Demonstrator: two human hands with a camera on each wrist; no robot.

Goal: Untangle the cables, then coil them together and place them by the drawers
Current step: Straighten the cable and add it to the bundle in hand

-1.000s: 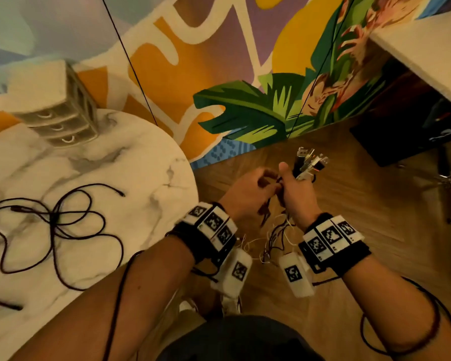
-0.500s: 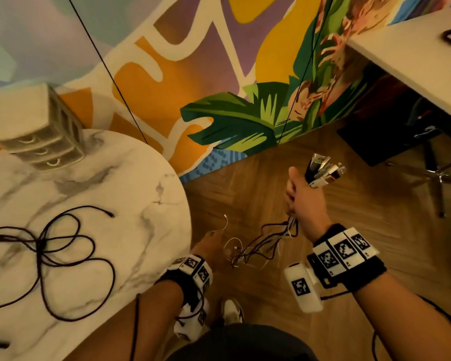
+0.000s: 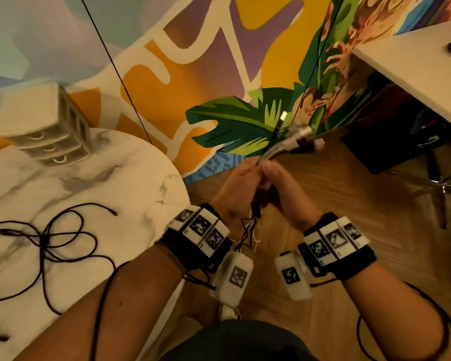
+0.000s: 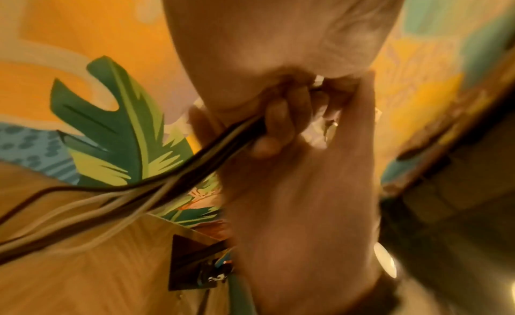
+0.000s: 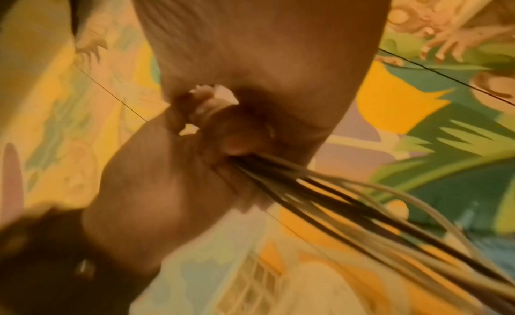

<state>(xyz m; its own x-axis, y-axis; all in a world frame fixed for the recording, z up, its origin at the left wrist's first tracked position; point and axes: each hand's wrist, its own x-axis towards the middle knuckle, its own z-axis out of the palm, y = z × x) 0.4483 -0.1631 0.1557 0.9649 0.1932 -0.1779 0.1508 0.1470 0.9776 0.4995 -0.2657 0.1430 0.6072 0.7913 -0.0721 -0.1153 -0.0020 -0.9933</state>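
Note:
Both hands meet above the wooden floor, right of the marble table. My right hand [image 3: 281,188] grips a bundle of black and white cables [image 3: 277,149] just below the plug ends [image 3: 301,132], which fan out up and right. My left hand [image 3: 236,190] presses against it and curls round the same bundle; its fingers [image 4: 284,121] wrap the strands. The loose lengths [image 3: 250,230] hang down between my wrists. The strands trail away from the fists in both wrist views [image 4: 111,198] [image 5: 362,209]. A separate black cable [image 3: 50,241] lies in loose loops on the table. The small drawers [image 3: 47,131] stand at the table's far left.
The round marble table [image 3: 130,178] is on my left, with the painted wall behind it. A white desk [image 3: 406,66] juts in at the upper right, with a dark box [image 3: 391,149] and a chair base [image 3: 443,186] under it. Thin black lines [image 3: 120,74] cross the wall.
My left hand was down among the hanging cable lengths half a second ago; it has come back up against my right hand and taken the bundle. My right hand kept its hold and rose slightly.

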